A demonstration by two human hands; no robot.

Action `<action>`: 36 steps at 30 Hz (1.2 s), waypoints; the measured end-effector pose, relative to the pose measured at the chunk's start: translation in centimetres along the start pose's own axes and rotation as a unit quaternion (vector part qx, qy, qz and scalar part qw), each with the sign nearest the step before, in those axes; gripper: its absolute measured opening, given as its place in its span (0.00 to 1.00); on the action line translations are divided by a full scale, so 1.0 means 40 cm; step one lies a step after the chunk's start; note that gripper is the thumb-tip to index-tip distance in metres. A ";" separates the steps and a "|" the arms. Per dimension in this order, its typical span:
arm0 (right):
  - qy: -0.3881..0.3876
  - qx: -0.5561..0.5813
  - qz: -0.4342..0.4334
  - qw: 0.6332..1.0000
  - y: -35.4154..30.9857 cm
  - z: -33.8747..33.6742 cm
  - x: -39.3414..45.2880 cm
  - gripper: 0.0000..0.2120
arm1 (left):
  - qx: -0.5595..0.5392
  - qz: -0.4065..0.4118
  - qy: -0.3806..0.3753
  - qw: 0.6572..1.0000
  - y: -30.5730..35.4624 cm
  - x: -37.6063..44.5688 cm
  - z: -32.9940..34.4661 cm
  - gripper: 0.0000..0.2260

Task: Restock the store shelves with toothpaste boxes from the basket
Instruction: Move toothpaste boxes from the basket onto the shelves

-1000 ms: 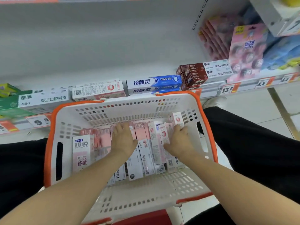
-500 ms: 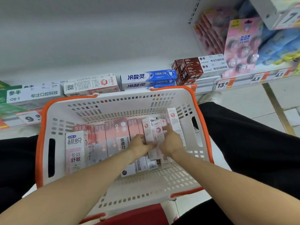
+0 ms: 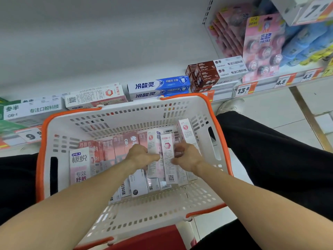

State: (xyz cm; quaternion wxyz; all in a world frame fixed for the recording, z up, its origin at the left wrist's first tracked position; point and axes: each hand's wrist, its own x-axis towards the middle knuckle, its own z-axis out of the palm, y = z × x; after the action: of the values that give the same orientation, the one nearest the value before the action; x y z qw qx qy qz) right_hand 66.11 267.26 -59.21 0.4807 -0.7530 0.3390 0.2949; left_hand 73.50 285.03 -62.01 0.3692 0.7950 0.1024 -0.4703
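A white basket with an orange rim point(image 3: 126, 112) rests between my knees and holds several pink and white toothpaste boxes point(image 3: 108, 152). My left hand point(image 3: 139, 156) and my right hand point(image 3: 187, 156) are both inside it, closed from either side on a small bunch of pink-and-white toothpaste boxes point(image 3: 166, 156) that stands slightly raised above the rest. Behind the basket, the low shelf point(image 3: 225, 85) carries white, blue and brown toothpaste boxes point(image 3: 158, 87) along its front edge.
The shelf's back panel is bare above the boxes. Pink and blue packaged goods point(image 3: 261, 47) fill the bay at the right. Price tags point(image 3: 243, 90) line the shelf edge. My black trouser legs flank the basket, and tiled floor point(image 3: 270, 112) lies at right.
Both hands have drawn together toward the basket's right half and closed around a bunch of boxes, lifting them a little. The view has tilted slightly.
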 end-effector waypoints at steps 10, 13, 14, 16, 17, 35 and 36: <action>-0.021 -0.056 0.073 0.996 0.004 0.055 0.013 0.35 | 0.016 -0.003 -0.085 0.996 -0.013 -0.032 -0.106 0.09; -0.041 -0.055 0.082 0.994 -0.013 0.045 0.022 0.29 | -0.054 -0.007 -0.170 0.984 -0.019 -0.061 -0.139 0.11; -0.043 -0.032 0.078 0.996 -0.023 0.038 0.020 0.24 | -0.080 -0.005 -0.187 0.979 -0.021 -0.068 -0.145 0.12; -0.060 0.045 0.073 0.995 -0.054 0.019 0.009 0.15 | -0.140 0.009 -0.201 0.970 -0.024 -0.080 -0.155 0.16; -0.075 0.094 0.069 0.990 -0.073 0.008 0.000 0.14 | -0.175 0.019 -0.205 0.963 -0.023 -0.087 -0.158 0.20; -0.218 0.207 -0.106 0.948 -0.255 -0.124 -0.087 0.19 | -0.395 0.090 -0.148 0.902 0.114 -0.207 -0.129 0.22; -0.230 0.206 -0.111 0.945 -0.259 -0.139 -0.093 0.20 | -0.401 0.098 -0.154 0.898 0.119 -0.214 -0.131 0.22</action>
State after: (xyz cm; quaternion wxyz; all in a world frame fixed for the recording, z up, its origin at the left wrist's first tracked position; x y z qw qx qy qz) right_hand 72.77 266.17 -48.92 0.7200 -0.5823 0.1867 0.3280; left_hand 74.87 286.80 -51.13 0.7122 0.5032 0.1454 -0.4674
